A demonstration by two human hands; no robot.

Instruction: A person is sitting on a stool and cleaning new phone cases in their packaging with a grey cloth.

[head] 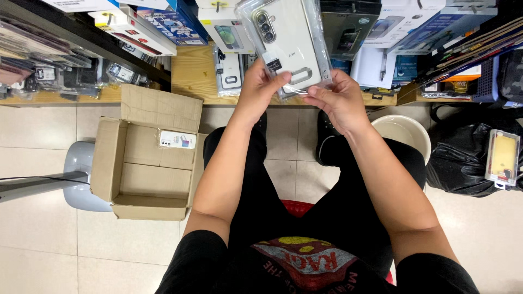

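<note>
I hold a clear phone case in a transparent plastic sleeve [289, 43] up in front of me, above a low wooden shelf [190, 71]. My left hand [260, 81] grips its lower left edge, thumb on the front near a small dark sticker. My right hand [339, 98] pinches the lower right corner of the sleeve. The case shows a camera cut-out at its top. I sit on a red stool [297, 207], legs in black trousers.
An open cardboard box [147, 163] rests on a grey stool [81, 163] at my left, with one small white packet [177, 140] inside. A white bucket [403, 133] and a black bag [468, 158] bearing a yellow packaged case [502, 158] stand at my right. Shelves hold boxed phone accessories.
</note>
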